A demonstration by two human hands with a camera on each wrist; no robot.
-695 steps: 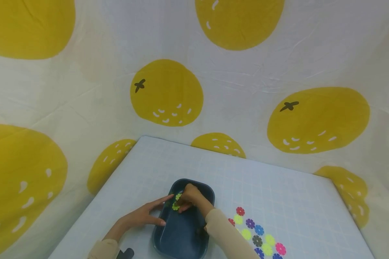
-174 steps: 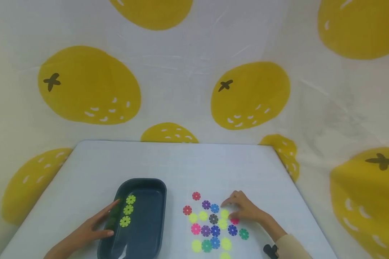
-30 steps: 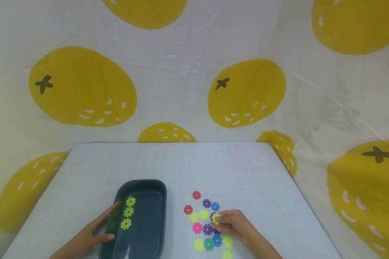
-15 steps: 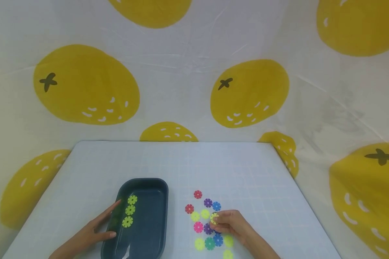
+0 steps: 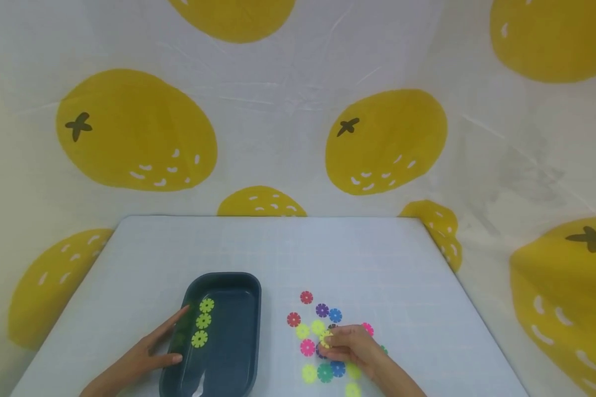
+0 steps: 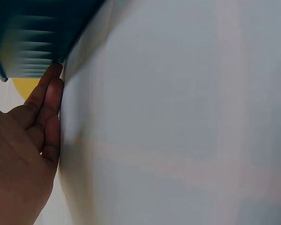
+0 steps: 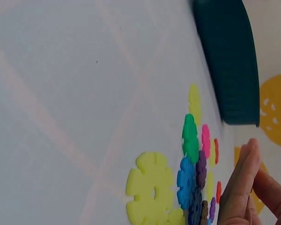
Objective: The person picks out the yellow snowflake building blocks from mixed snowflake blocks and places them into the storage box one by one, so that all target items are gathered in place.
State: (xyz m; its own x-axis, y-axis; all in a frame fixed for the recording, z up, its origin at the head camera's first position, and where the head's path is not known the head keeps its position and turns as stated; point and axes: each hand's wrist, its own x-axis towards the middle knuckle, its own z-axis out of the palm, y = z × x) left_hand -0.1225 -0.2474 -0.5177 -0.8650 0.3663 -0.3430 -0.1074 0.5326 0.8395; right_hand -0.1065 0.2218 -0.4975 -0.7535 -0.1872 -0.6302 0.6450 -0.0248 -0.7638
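A dark blue tray [image 5: 235,342] stands on the table, with three yellow snowflake discs [image 5: 203,320] in a row along its left side. My left hand [image 5: 134,358] rests against the tray's left edge, fingers extended; the left wrist view shows its fingertips [image 6: 56,70] touching the tray's outer side. My right hand [image 5: 355,346] pinches another yellow snowflake disc [image 5: 326,338] between thumb and fingers, just above the loose discs right of the tray. That held disc is mostly hidden behind the fingers in the right wrist view.
Loose snowflake discs in red, pink [image 5: 307,347], purple [image 5: 322,310], blue [image 5: 335,315], green [image 5: 325,373] and yellow [image 5: 309,373] lie right of the tray. Some are partly hidden under the right hand. A curtain with yellow fruit prints [image 5: 136,132] hangs behind the table [image 5: 298,248].
Over the longer span, the tray's visible yellow discs went from two to three, and my right hand took up another yellow disc. Within the last second it shifted only slightly; the left hand stayed.
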